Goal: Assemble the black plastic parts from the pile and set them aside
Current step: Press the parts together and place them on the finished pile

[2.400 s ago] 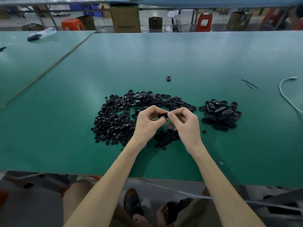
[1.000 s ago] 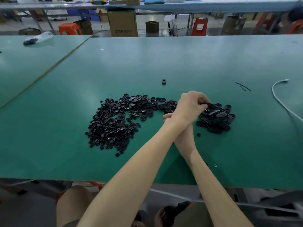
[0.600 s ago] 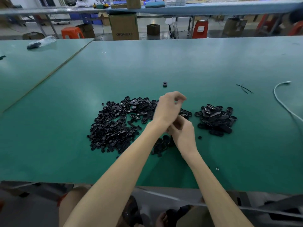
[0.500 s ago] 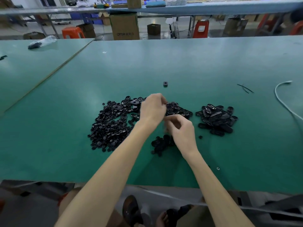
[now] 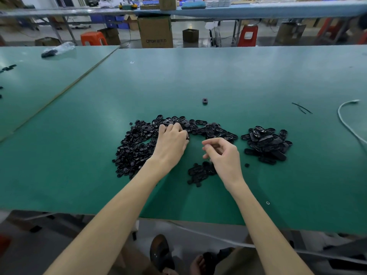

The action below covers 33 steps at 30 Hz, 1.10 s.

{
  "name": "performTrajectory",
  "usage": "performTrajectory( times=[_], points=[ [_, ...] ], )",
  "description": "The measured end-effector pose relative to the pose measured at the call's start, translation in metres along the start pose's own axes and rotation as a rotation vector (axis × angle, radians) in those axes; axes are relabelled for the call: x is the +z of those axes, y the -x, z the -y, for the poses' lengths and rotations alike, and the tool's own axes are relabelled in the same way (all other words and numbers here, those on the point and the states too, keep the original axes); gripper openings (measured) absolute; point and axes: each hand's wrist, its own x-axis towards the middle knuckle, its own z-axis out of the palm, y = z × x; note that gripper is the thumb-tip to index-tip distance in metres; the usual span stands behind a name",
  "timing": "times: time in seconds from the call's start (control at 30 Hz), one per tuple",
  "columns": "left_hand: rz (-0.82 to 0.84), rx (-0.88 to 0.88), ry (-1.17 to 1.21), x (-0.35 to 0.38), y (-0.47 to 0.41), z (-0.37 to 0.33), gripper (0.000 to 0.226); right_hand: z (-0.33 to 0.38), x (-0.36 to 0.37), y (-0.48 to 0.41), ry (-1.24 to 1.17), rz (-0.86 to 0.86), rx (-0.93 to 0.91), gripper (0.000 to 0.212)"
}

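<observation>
A wide pile of loose black plastic parts (image 5: 137, 147) lies on the green table (image 5: 198, 80), with oval pieces (image 5: 210, 130) trailing to its right. My left hand (image 5: 170, 142) rests on this pile, its fingers curled onto the parts and a black part (image 5: 187, 138) showing at its thumb. My right hand (image 5: 223, 155) hovers beside it with its fingers curled; I cannot see whether it holds anything. A small heap of black parts (image 5: 199, 172) lies just under the right hand. A separate heap of black parts (image 5: 266, 143) sits to the right.
A lone black part (image 5: 205, 101) lies farther back. A white cable (image 5: 344, 122) and a thin black tie (image 5: 301, 108) are at the right. A tiny ring (image 5: 267, 202) lies near the front edge. A second green table (image 5: 29, 80) adjoins on the left.
Both hands held one part together. My left hand then crossed to the right heap and has come back onto the big pile. My right hand stayed near the small heap.
</observation>
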Motion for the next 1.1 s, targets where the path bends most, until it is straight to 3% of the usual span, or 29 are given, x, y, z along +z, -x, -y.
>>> performTrajectory(
  times=[0.1, 0.23, 0.3, 0.53, 0.7, 0.83, 1.0, 1.1],
  points=[
    [-0.084, -0.043, 0.096, -0.003, 0.002, -0.001, 0.025, -0.001, 0.000, 0.001, -0.015, -0.009, -0.002, 0.013],
    [0.021, -0.206, 0.765, -0.019, 0.001, -0.004, 0.017, -0.003, -0.001, 0.000, -0.049, -0.015, -0.022, 0.014],
    [0.086, -0.207, 0.907, -0.025, 0.003, -0.003, 0.015, -0.003, -0.001, -0.001, -0.057, -0.008, -0.027, 0.019],
    [0.135, -0.149, 0.893, -0.032, 0.011, 0.006, 0.011, -0.005, 0.000, -0.002, -0.113, -0.013, -0.039, 0.010],
    [0.148, -0.206, 0.450, -0.044, 0.012, 0.045, 0.009, -0.006, 0.000, -0.002, -0.113, -0.023, -0.029, 0.006],
    [0.298, -0.146, 0.387, -0.046, 0.017, 0.055, 0.006, -0.007, 0.001, -0.003, -0.108, -0.020, -0.029, 0.006],
    [0.085, -0.043, 0.311, -0.036, 0.022, 0.043, 0.009, -0.009, 0.001, -0.003, -0.111, -0.014, -0.028, 0.007],
    [0.163, 0.013, 0.285, -0.033, 0.021, 0.036, 0.012, -0.010, 0.001, -0.003, -0.098, -0.008, -0.028, 0.007]
  ],
)
